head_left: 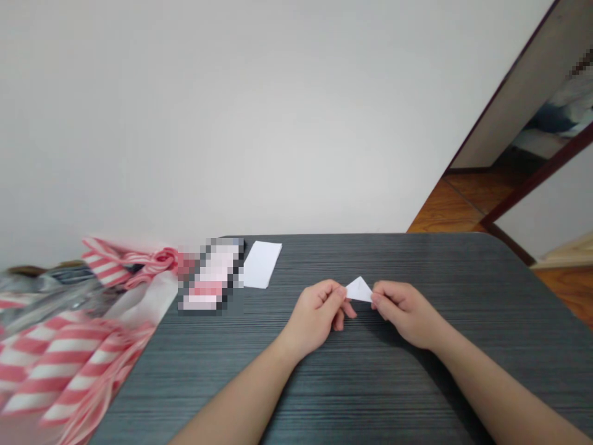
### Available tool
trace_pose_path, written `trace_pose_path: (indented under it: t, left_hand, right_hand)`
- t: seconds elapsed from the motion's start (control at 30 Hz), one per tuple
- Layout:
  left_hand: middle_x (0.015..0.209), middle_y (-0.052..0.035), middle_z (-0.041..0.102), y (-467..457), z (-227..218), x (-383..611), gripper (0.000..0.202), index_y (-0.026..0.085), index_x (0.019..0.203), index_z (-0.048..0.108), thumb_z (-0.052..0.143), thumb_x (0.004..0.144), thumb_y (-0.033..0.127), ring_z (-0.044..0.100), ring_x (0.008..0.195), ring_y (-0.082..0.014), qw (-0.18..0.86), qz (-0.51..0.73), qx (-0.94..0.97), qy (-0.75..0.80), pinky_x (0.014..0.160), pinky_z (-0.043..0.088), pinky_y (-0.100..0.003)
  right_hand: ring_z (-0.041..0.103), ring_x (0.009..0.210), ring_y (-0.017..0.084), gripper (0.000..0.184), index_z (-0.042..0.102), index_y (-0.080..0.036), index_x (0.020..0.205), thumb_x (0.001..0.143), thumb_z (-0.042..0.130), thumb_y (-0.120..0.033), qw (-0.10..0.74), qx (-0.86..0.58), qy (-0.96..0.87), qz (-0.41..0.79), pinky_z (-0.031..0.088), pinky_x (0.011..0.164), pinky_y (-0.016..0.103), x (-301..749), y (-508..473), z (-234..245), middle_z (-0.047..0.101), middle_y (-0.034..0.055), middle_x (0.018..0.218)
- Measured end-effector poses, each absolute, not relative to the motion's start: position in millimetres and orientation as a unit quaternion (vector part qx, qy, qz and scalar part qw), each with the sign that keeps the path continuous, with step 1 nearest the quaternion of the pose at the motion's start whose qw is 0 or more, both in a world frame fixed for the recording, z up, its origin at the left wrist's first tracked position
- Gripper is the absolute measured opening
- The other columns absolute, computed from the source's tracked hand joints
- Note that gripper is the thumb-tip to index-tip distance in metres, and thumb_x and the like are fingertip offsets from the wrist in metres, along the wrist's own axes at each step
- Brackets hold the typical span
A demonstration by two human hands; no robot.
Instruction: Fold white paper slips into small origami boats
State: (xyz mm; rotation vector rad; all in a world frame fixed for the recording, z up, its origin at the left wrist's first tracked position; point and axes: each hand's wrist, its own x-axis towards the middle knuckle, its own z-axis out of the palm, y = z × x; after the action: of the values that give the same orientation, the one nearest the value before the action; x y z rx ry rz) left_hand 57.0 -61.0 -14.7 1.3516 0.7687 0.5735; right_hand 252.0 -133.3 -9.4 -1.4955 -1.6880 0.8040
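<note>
Grey tabletop [417,259]; folded white paper triangle [359,290] between left hand [315,315], right hand [403,312].

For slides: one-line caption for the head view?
Left hand and right hand pinch a folded white paper triangle above a dark grey table.

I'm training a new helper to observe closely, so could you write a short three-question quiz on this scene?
1. True or false: the left hand and the right hand both pinch the folded white paper triangle.
2. Multiple choice: what lies on the dark grey table, beyond and to the left of the hands? A) a white sheet of paper B) a pair of scissors C) a mug
3. Fill in the blank: the striped bag at the left is red and ____.

Key: 1 true; 2 A; 3 white.
</note>
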Motion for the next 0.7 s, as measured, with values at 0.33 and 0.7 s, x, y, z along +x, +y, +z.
trace_pose_path:
  t: [0.33, 0.7]
  left_hand:
    - [0.070, -0.0052, 0.072, -61.1, -14.4, 55.6, 0.029, 0.015, 0.079, 0.058, 0.052, 0.092, 0.040, 0.051, 0.041, -0.0077, 0.677, 0.250, 0.604, 0.338, 0.043, 0.035, -0.019]
    - [0.058, 0.0000, 0.064, -63.1, -9.9, 55.2, 0.032, 0.016, 0.072, 0.055, 0.053, 0.092, 0.041, 0.048, 0.041, -0.0072, 0.634, 0.270, 0.631, 0.356, 0.044, 0.035, -0.018]
  right_hand:
    - [0.046, 0.058, 0.013, 0.026, 0.054, -0.019, 0.069, 0.094, 0.048, -0.021, 0.375, -0.577, -0.651, 0.321, 0.036, 0.058, 0.025, 251.7, -134.1, -7.0, 0.051, -0.0032, 0.061]
    - [0.046, 0.058, 0.013, 0.026, 0.054, -0.019, 0.069, 0.094, 0.048, -0.022, 0.380, -0.585, -0.649, 0.304, 0.036, 0.058, 0.024, 251.1, -133.1, -6.7, 0.051, -0.0032, 0.061]
